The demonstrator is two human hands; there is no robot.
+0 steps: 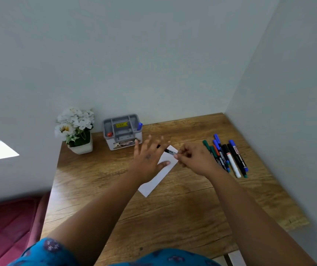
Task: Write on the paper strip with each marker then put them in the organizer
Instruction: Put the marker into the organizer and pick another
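Nearest, a blue patterned sleeve [46,250] and two bare forearms reach out over the wooden desk [173,217].

Paper strip [151,184]: white, lying slantwise mid-desk, near end free, far end under the hands. No writing legible on the visible part.

Left hand [150,162]: palm down, fingers straight and spread, thumb resting on the strip; it looks to be pinning the paper flat. It holds nothing.

Right hand [194,160]: fingers curled, tips pinching the near end of a black marker [168,150]. The marker lies low across the strip's far end, its other end hidden behind the left fingers. Capped or not, cannot tell.

Just right of that hand, a loose cluster of markers [228,156] lies on the desk: blue, green, black, one white-bodied. These appear untested.

Farther back by the wall, the grey organizer [122,131] already shows a blue marker [140,126] upright at its right side and a red cap [109,134] at front left. Judging by that, two done, one in hand, most left.

Left of it, a white flower pot [78,131].
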